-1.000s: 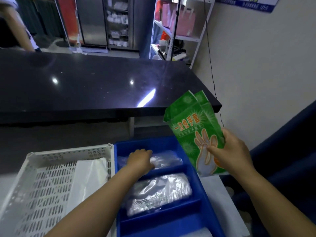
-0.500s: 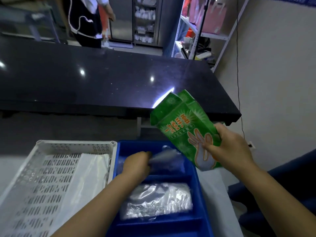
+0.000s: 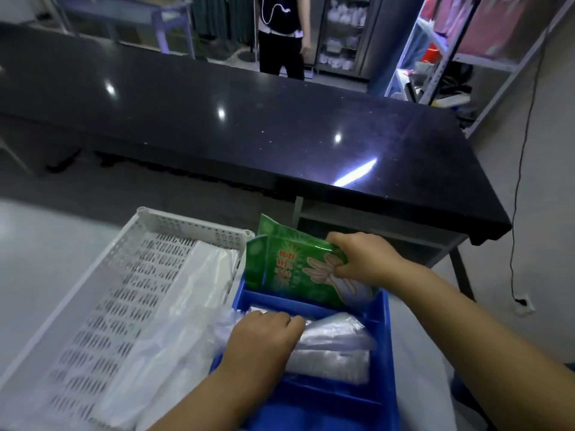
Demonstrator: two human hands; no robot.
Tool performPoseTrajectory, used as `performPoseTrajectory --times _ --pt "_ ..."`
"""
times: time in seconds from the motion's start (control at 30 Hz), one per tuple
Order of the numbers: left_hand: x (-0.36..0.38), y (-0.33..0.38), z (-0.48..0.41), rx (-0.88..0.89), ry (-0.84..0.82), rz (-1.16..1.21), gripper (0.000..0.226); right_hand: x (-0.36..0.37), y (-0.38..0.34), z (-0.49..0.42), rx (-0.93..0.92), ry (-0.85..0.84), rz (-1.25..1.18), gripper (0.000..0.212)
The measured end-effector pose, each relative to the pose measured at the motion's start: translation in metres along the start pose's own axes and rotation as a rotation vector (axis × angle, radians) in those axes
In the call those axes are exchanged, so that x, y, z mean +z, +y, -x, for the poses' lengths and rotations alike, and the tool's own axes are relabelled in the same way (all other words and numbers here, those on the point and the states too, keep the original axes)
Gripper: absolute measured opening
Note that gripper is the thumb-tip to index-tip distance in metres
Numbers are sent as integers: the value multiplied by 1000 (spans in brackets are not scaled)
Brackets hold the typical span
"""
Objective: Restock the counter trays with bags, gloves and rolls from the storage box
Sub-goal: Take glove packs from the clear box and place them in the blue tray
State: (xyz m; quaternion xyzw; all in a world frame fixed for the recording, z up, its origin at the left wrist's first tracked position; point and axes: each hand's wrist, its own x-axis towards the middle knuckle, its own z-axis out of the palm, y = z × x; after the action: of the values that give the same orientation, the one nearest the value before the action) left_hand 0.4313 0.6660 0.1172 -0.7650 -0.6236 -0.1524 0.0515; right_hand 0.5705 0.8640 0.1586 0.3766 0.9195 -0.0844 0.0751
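A blue divided tray [image 3: 384, 365] sits in front of me. My right hand [image 3: 362, 258] grips green glove packets [image 3: 286, 269], which stand tilted in the tray's far compartment. My left hand [image 3: 264, 340] rests in the middle compartment on clear plastic bag packs [image 3: 336, 346], fingers curled over one. To the left stands a white perforated basket [image 3: 130, 275] with white plastic bags [image 3: 174, 331] lying along its right side.
A black counter [image 3: 249, 126] runs across behind the trays, overhanging a shelf. A person in dark clothes [image 3: 280, 35] stands beyond it. Metal shelving [image 3: 466, 51] fills the upper right. A cable and wall socket [image 3: 521, 301] are on the right wall.
My right hand has brought the green glove packets down from the air into the tray's far compartment. My left hand pulled the clear bag pack back into the middle compartment.
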Motion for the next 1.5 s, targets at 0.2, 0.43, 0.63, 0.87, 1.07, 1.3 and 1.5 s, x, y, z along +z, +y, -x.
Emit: performPoseTrajectory --times 0.2,0.43,0.63,0.87,1.07,1.3,1.5 --pt "-3 8 4 -26 -8 48 37 16 4 -23 -42 -123 -53 47" --pt "-7 14 3 -40 -35 40 36 4 12 -36 0 -230 -208 47" --pt "-7 15 3 -39 -52 34 35 20 -1 -26 41 -173 -93 45" --pt "-7 9 4 -46 -52 39 36 43 0 3 -29 511 -9 29" --pt "-6 8 -3 -49 -64 60 36 45 4 1 13 270 -50 34" --pt "-14 -12 -31 -215 -94 140 16 -9 -8 41 -52 22 -749 39" --pt "-23 -17 -73 -268 -115 324 15 -11 -26 57 -49 107 -148 36"
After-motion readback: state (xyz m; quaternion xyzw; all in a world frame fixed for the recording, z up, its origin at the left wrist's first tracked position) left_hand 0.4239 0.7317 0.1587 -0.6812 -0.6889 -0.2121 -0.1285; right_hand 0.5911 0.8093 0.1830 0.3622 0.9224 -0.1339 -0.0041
